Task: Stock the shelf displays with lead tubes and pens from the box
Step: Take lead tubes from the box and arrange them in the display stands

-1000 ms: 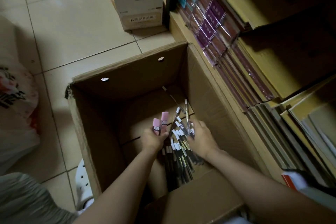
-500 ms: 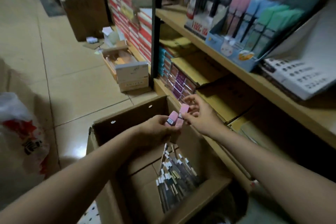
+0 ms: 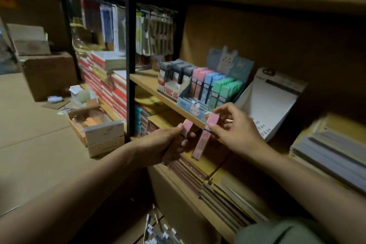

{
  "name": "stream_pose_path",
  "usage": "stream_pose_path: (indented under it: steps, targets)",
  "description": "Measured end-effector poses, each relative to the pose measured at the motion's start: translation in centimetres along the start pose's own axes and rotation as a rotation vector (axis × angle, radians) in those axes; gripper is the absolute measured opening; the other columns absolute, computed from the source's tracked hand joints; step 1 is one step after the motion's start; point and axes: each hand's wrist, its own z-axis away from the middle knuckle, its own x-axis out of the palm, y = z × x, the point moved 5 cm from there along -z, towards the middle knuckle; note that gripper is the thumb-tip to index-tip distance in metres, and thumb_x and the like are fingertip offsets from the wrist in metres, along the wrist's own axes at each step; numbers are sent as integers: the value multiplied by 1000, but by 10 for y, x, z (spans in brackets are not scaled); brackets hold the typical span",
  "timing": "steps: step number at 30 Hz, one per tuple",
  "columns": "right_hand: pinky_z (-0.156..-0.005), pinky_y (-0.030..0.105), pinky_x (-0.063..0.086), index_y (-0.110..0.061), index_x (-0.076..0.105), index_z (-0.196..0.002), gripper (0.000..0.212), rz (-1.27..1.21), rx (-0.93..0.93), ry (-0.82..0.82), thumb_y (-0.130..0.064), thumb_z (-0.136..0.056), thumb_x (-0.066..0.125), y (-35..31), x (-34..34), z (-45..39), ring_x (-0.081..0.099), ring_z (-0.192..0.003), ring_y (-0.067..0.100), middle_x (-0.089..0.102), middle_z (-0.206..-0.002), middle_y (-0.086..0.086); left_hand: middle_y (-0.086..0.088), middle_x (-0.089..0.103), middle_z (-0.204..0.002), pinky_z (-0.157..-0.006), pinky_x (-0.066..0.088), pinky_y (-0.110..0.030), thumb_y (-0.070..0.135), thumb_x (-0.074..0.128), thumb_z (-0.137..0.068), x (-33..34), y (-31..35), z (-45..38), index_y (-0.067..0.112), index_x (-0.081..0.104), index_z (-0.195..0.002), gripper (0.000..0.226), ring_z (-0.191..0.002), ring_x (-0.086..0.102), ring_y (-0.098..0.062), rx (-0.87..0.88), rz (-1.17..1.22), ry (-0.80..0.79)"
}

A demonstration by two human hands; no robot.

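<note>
Two pink lead tubes are held up before the shelf (image 3: 170, 105). The left hand (image 3: 168, 144) grips one pink tube (image 3: 187, 128) in curled fingers; the right hand (image 3: 235, 130) pinches the other pink tube (image 3: 206, 136) near its top. Behind, the blue display box (image 3: 190, 105) holds pink, blue and green tubes; its print is unreadable. Pens (image 3: 158, 232) lie at the bottom edge.

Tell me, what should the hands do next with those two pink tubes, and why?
Probably the right hand should lift its flat pink plastic lead tube into the pink row of the blue cardboard bunny display. The left hand holds the second pink lead tube, below the shelf.
</note>
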Motion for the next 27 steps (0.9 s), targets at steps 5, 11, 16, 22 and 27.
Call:
stream_pose_path:
  steps: [5, 11, 16, 22, 27]
  targets:
    - [-54, 7, 48, -35, 54, -90, 25, 175, -120, 161, -26, -82, 75, -46, -49, -44, 62, -75, -10, 63, -86, -15, -2, 63, -75, -60, 50, -22, 30, 38, -104, -1, 52, -8, 10, 59, -118, 32, -63, 58, -10, 195, -7, 158]
    - [-59, 10, 48, -23, 57, -88, 17, 495, -290, 217, -23, -84, 73, -81, -36, -104, 61, -72, 4, 62, -80, -9, -10, 62, -96, -57, 53, -19, 21, 40, -104, -26, 68, -19, 4, 57, -121, 30, -76, 59, -13, 273, 76, 328]
    - [-64, 40, 55, -17, 59, -88, 13, 570, -215, 152, -17, -83, 71, -70, -4, -142, 63, -77, 21, 63, -77, 0, -6, 59, -82, -64, 47, -26, 28, 36, -105, -52, 79, -25, 8, 53, -124, 32, -66, 55, -13, 350, 82, 420]
    - [-74, 46, 56, -17, 59, -91, 14, 572, -145, 126, -16, -84, 71, -56, 17, -167, 63, -80, 24, 67, -84, 4, -7, 57, -90, -56, 46, -19, 21, 42, -103, -63, 86, -37, 10, 52, -128, 28, -66, 52, -10, 318, 74, 393]
    - [-74, 47, 56, -18, 59, -91, 12, 570, -113, 118, -22, -86, 69, -46, 26, -171, 64, -80, 25, 67, -82, 2, -12, 60, -102, -57, 44, -23, 10, 56, -96, -68, 84, -40, 21, 51, -129, 35, -78, 55, -16, 293, -50, 351]
